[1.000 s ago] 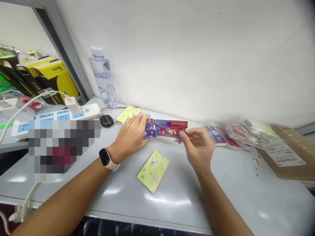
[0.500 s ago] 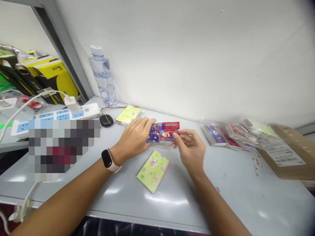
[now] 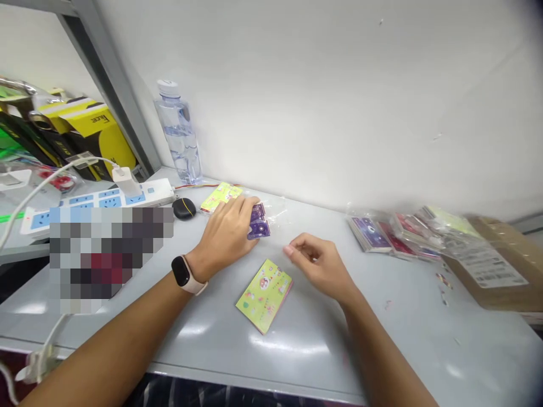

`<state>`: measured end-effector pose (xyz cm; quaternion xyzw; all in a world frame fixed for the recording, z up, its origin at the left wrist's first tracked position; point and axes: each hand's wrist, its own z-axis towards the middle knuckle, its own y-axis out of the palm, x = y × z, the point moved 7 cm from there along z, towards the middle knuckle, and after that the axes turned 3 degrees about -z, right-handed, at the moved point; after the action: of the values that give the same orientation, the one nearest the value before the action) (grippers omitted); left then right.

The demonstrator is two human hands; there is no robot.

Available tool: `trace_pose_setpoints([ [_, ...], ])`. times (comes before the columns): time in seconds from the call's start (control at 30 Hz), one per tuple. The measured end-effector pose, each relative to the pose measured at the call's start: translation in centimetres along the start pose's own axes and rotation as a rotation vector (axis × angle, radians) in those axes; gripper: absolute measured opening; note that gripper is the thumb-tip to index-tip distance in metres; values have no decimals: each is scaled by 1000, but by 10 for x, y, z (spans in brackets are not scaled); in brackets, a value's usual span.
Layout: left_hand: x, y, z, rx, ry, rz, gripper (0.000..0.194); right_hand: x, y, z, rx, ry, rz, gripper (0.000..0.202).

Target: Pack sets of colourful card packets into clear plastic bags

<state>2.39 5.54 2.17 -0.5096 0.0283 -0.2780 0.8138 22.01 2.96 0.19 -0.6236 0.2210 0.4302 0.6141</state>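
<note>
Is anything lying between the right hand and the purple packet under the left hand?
Nothing visible does. The right hand hovers over bare table, apart from the purple packet that the left hand presses down. The yellow-green packet lies nearer the person, off that line.

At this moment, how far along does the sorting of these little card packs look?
Looks done: a green pack lies flat near the table's front, another green one lies at the back. In hand: the left hand presses on a purple pack; the right hand hovers beside it, holding nothing. Left: a heap of bagged packs sits to the right, beside a cardboard box.
</note>
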Motion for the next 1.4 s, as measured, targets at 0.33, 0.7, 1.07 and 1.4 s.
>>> trace_pose_setpoints([
  [0.33,-1,1,0,-10,-17,-6,54,19,29,-3,-365,102,-345,38],
  [0.7,2,2,-2,-36,14,12,60,15,14,-3,-363,248,4,28],
  [1.07,-1,5,-1,-13,22,15,60,7,-22,6,-16,117,501,32],
  [1.4,2,5,-2,0,63,-29,65,2,-45,-7,709,-99,326,30],
])
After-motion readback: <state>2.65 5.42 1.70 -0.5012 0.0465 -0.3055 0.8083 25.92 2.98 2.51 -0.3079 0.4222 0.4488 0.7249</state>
